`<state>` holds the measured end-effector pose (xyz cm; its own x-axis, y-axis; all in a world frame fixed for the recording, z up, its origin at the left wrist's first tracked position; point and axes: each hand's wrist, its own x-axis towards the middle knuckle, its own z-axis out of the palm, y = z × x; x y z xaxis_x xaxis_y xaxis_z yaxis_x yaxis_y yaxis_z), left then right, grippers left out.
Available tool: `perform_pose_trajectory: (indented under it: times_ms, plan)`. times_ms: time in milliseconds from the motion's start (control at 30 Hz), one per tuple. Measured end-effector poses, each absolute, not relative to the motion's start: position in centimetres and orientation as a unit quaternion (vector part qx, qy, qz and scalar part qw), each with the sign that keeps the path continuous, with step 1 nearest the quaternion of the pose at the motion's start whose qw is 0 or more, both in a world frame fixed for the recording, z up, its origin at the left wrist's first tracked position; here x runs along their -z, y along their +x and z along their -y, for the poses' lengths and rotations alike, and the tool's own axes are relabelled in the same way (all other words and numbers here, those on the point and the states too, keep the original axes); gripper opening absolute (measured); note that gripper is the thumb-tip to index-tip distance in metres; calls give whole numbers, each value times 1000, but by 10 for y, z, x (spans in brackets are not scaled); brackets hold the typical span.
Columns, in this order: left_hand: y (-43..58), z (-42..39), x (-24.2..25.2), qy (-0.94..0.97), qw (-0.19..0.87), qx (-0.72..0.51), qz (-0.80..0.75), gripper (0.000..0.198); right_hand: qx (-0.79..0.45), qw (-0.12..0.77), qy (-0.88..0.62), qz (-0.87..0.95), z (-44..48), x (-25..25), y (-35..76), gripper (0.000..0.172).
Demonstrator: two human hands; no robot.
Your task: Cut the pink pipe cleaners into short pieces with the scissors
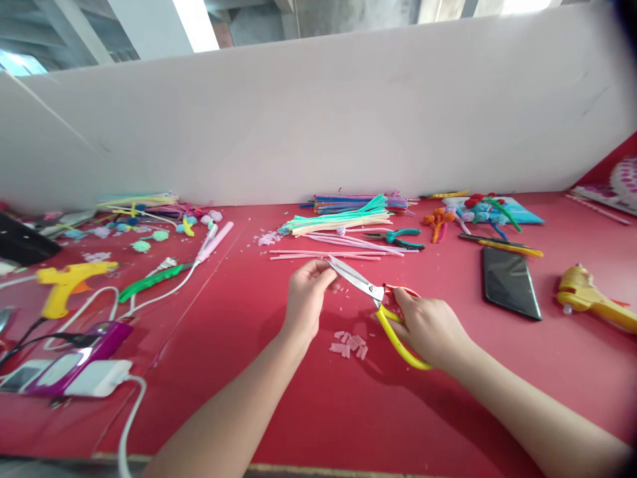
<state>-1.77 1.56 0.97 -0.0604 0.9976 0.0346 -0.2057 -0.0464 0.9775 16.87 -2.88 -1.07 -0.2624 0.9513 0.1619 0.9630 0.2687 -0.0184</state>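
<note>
My right hand [432, 328] grips a pair of scissors [355, 279] with yellow and red handles. Its blades look nearly closed and point up and left. At their tip, the fingers of my left hand [308, 292] are pinched together; what they hold, if anything, is too small to make out. Below the blades, several short pink pieces [350, 344] lie in a loose pile on the red table [308, 411]. Just beyond my hands, a few thin pink pipe cleaners [326, 255] are laid out crosswise.
Behind are bundled pipe cleaners [343, 219] and teal-handled pliers [398, 235]. At right lie a black phone [510, 282], a yellow glue gun [592, 299] and fuzzy figures [478, 211]. On the left are another glue gun [62, 282], a purple power strip [79, 358] with cables, and a green-handled tool [152, 282].
</note>
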Motion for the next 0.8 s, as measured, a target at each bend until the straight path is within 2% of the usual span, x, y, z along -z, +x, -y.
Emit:
perform_pose_trajectory:
  times_ms: [800]
  plan:
    - [-17, -15, -10, 437, 538, -586, -419, 11, 52, 66, -595, 799, 30, 12, 169, 40]
